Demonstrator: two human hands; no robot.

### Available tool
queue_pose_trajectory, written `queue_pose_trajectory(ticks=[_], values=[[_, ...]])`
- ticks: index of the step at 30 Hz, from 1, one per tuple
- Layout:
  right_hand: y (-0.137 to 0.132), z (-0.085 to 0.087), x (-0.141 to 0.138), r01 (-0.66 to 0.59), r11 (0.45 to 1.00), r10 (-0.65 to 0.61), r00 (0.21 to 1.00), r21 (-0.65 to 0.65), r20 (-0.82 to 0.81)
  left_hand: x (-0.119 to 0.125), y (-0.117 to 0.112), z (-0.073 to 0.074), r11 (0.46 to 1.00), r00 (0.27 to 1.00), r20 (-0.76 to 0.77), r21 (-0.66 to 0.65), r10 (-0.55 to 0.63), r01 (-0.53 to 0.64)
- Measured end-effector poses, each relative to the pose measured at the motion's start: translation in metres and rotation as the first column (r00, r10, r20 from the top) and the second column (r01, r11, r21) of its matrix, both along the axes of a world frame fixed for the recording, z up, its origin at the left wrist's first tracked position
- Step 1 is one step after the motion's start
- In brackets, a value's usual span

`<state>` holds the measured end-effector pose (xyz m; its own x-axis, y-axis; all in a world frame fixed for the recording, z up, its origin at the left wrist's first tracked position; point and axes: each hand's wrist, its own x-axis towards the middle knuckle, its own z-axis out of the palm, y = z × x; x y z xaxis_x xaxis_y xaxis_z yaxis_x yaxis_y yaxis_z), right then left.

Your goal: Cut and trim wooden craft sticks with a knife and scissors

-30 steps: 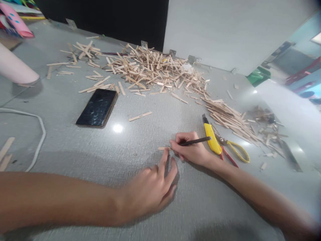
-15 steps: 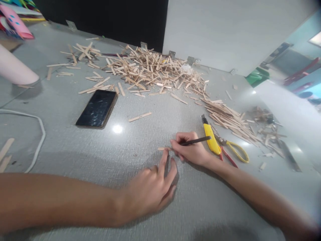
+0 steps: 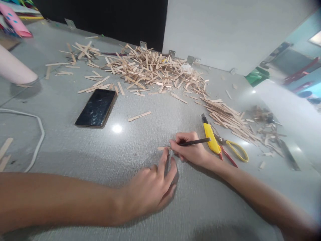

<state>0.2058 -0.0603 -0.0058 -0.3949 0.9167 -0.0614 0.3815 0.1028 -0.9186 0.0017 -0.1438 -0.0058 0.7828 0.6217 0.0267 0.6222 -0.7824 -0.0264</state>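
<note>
A short wooden craft stick (image 3: 161, 148) lies flat on the grey table, its right end hidden by my fingers. My left hand (image 3: 151, 185) has its fingers apart, and a fingertip presses on the stick. In my right hand (image 3: 189, 149) is a dark pencil or pen (image 3: 197, 142), gripped in a writing hold, with its tip hidden behind the fingers over the stick's right end. Another craft stick (image 3: 139, 116) with a small dark mark rests farther back. Just right of my right hand lies a yellow box cutter (image 3: 212, 139).
Behind the cutter are pliers or snips (image 3: 237, 150) with yellow and red handles. A large heap of craft sticks (image 3: 150, 67) spreads along the back, with a neater row (image 3: 228, 117) to the right. A phone (image 3: 96, 107) and white cable (image 3: 38, 144) lie left.
Almost nothing differs. The back end of the pencil or pen has tipped slightly, and the whole view has shifted a little.
</note>
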Motion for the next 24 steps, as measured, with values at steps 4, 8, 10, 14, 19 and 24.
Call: queue_pose_trajectory(ticks=[4,8,10,14,19,24], values=[[-0.0002,-0.0007,0.0000,0.007,1.000,-0.007,1.000,-0.012,-0.006,-0.0008,-0.0010,-0.0005,1.000,1.000,-0.005,0.015,-0.001,0.001],[0.0000,-0.0008,-0.0007,0.010,1.000,-0.010,1.000,-0.016,-0.006,-0.0010,-0.0002,-0.0005,1.000,1.000,-0.014,0.008,-0.003,0.003],[0.0002,-0.0004,-0.0009,0.011,1.000,-0.011,1.000,-0.009,0.002,-0.0008,0.0004,-0.0001,1.000,1.000,-0.016,0.010,-0.007,0.007],[0.0006,0.0008,-0.0005,0.007,1.000,-0.007,1.000,0.002,0.007,-0.0006,0.0003,0.0004,1.000,0.999,-0.032,0.021,-0.003,0.003],[0.0007,0.0032,0.0008,-0.007,1.000,0.007,1.000,0.006,-0.015,-0.0011,-0.0002,-0.0006,0.999,0.999,-0.032,0.033,-0.013,0.014],[0.0010,0.0035,0.0006,-0.003,1.000,0.003,1.000,0.012,-0.008,0.0000,-0.0002,0.0000,1.000,0.999,-0.036,0.015,0.003,-0.002]])
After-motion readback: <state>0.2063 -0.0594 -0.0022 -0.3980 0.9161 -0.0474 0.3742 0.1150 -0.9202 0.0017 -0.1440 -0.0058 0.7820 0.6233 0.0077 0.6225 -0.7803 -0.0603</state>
